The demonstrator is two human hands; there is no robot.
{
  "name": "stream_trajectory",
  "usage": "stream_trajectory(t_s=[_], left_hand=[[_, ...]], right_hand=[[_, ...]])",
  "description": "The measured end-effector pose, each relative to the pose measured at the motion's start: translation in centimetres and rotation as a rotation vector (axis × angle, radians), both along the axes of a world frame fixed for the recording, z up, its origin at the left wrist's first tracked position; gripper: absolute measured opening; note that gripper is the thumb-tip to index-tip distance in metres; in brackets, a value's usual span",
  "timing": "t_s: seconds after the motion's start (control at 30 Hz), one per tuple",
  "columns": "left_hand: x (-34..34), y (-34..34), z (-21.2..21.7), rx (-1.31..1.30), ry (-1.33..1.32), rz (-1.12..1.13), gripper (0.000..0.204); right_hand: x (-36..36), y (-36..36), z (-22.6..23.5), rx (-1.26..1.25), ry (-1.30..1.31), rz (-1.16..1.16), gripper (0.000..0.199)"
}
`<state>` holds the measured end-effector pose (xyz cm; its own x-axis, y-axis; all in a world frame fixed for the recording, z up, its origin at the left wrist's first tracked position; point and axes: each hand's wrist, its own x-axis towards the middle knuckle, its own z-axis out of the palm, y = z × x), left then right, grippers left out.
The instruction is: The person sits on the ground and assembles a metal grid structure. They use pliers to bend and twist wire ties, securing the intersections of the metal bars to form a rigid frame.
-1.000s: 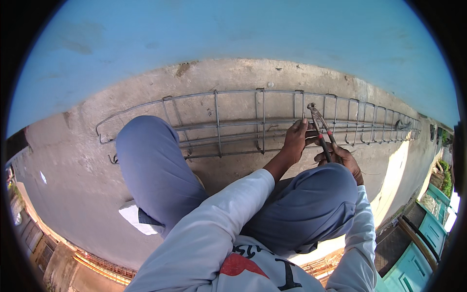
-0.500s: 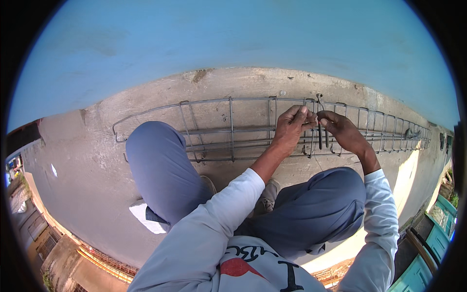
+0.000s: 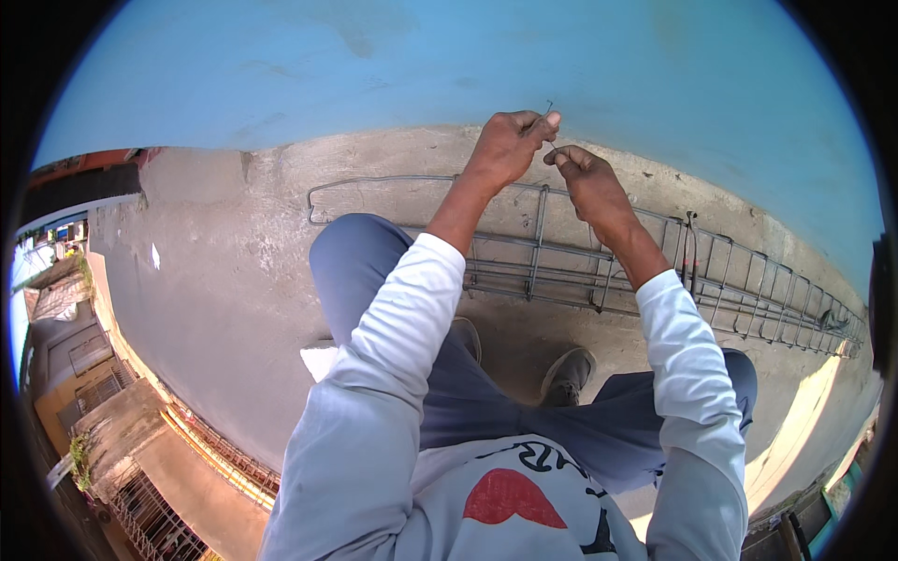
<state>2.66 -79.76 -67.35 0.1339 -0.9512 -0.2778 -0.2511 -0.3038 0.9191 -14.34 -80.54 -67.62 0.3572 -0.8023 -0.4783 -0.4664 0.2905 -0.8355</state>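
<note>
Both of my hands are raised over the far side of a long rebar cage [image 3: 539, 229], pinching a thin piece of tie wire [image 3: 548, 106] between them. My left hand [image 3: 513, 145] is closed on its upper part, and a short bent end sticks up past the fingers. Just below and to the right, my right hand [image 3: 589, 182] grips the lower part between thumb and fingers. A dark pincer-like tool [image 3: 692, 248] hangs on the cage to the right of my right forearm; its jaws are hard to make out.
The cage lies along a grey concrete floor [image 3: 224, 252] beside a blue wall [image 3: 421, 65]. My bent knees and shoes are close to its near side. A white block [image 3: 319, 361] lies by my left leg. Beyond a ledge at lower left, buildings show below.
My hands have moved up and away from the cage and the hanging tool, toward the blue wall, with the wire between them. The whole view has shifted, and my knees have spread.
</note>
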Motion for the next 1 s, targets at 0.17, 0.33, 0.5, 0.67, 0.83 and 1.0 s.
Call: stream_trajectory(t_s=[0.17, 0.33, 0.5, 0.67, 0.83, 1.0], left_hand=[[12.1, 1.0, -4.6, 0.259, -0.701, -0.576, 0.044], [18.0, 2.9, -10.9, 0.260, -0.674, -0.665, 0.045], [16.5, 2.1, -12.5, 0.373, -0.533, -0.742, 0.047], [16.6, 2.4, -13.8, 0.379, -0.440, -0.739, 0.044], [17.0, 2.7, -14.7, 0.265, -0.429, -0.721, 0.037], [15.2, 1.7, -13.9, 0.403, -0.332, -0.626, 0.035]], right_hand=[[4.0, 9.6, -11.1, 0.115, 0.003, -0.171, 0.032], [8.1, 20.9, -16.9, -0.010, 0.196, -0.098, 0.032], [9.7, 22.3, -17.3, -0.002, 0.170, -0.186, 0.029], [10.0, 22.4, -17.1, 0.045, 0.120, -0.203, 0.028], [11.0, 22.2, -17.4, -0.003, 0.136, -0.107, 0.026], [11.3, 22.2, -19.0, -0.039, 0.112, -0.135, 0.024]])
